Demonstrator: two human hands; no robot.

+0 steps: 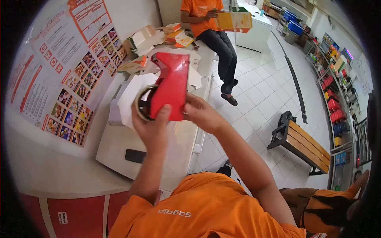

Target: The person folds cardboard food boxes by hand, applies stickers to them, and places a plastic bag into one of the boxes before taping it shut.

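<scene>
A red tape dispenser (pixel 174 83) is held up in front of me over the worktop, with a large roll of tape (pixel 139 104) on its left side. My left hand (pixel 152 129) is closed around its lower left part, thumb pressed on the red body. On the opposite side my right hand (pixel 200 113) grips the lower right edge; its fingertips are partly hidden behind the dispenser. Behind it lies a white open carton (pixel 125 101). A dark phone (pixel 135 156) rests on the worktop near my left forearm.
Folded cartons (pixel 147 39) pile up along the wall side of the worktop (pixel 115 148). Beyond them a person in an orange shirt (pixel 202 18) sits holding a yellow box (pixel 234 22). A wooden bench (pixel 307 144) stands on the tiled floor at right, before loaded shelves (pixel 333 95).
</scene>
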